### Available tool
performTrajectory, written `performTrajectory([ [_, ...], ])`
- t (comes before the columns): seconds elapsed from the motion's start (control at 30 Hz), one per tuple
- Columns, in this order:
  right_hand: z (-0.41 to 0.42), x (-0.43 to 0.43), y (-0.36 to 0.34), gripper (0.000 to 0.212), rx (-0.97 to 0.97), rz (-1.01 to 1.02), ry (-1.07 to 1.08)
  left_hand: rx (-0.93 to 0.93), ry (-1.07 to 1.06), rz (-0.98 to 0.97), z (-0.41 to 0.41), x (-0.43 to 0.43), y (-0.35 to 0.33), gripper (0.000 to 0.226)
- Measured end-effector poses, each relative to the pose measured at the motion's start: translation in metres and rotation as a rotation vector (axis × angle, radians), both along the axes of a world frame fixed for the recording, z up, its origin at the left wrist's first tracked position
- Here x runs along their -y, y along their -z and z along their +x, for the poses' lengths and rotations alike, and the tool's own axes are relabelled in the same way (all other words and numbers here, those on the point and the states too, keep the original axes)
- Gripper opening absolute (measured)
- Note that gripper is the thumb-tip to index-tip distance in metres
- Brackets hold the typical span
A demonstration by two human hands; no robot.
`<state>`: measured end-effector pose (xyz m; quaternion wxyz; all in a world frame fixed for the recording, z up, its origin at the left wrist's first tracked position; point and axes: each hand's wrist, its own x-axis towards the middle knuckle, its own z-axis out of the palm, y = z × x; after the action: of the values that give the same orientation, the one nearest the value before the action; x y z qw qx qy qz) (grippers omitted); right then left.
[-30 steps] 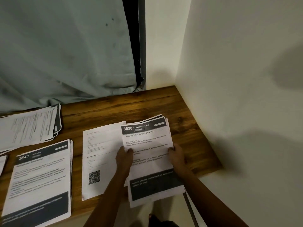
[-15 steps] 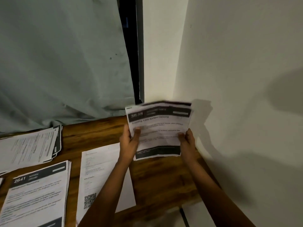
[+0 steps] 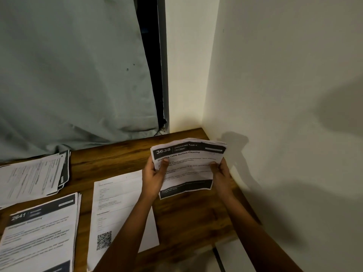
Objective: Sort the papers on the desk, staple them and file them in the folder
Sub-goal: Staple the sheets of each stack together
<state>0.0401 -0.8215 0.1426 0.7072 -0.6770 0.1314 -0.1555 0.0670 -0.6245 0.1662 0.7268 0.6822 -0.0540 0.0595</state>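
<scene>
Papers (image 3: pixel 188 173) aloft: left grip (image 3: pixel 153 179), right grip (image 3: pixel 222 175)

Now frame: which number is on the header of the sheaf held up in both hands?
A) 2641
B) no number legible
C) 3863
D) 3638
D: the sheaf, gripped at its sides by the left hand and the right hand, reads 3638 in its dark header; 2641 is on the stack lying flat on the desk.
</scene>
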Motion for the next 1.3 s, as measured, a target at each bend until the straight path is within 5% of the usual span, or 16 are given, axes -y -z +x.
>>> performTrajectory([
  [0.07, -0.002, 0.0, 0.003, 0.033, 0.003, 0.004, -0.007, -0.017, 0.002, 0.005, 0.0, -0.001, 0.006, 0.056],
  [0.2, -0.007, -0.002, 0.01, 0.033, -0.003, -0.03, -0.019, -0.086, -0.021, 0.037, -0.002, 0.001, 0.023, 0.029],
  [0.43, -0.007, -0.003, 0.012, 0.034, 0.003, -0.031, 0.002, -0.089, -0.042, 0.013, -0.006, 0.006, 0.021, 0.017],
  [0.67, -0.013, -0.001, 0.018, 0.031, -0.011, 0.001, -0.028, -0.148, 0.023, 0.037, -0.008, 0.0, 0.036, 0.021],
  [1.0, 0.002, 0.009, -0.028, 0.028, 0.165, -0.113, 0.019, -0.024, 0.162, 0.0, 0.009, -0.007, -0.032, 0.037],
  [1.13, 0.005, 0.003, -0.041, 0.022, 0.191, -0.287, 0.117, 0.02, 0.239, -0.064, 0.007, -0.005, -0.039, 0.057],
  [1.23, 0.01, -0.004, -0.044, 0.038, 0.302, -0.769, 0.476, 0.028, 0.248, -0.096, 0.006, -0.004, -0.04, 0.071],
  [1.3, 0.014, -0.014, -0.049, 0.054, 0.387, -1.157, 0.501, 0.035, 0.235, -0.095, 0.006, -0.003, -0.041, 0.072],
])
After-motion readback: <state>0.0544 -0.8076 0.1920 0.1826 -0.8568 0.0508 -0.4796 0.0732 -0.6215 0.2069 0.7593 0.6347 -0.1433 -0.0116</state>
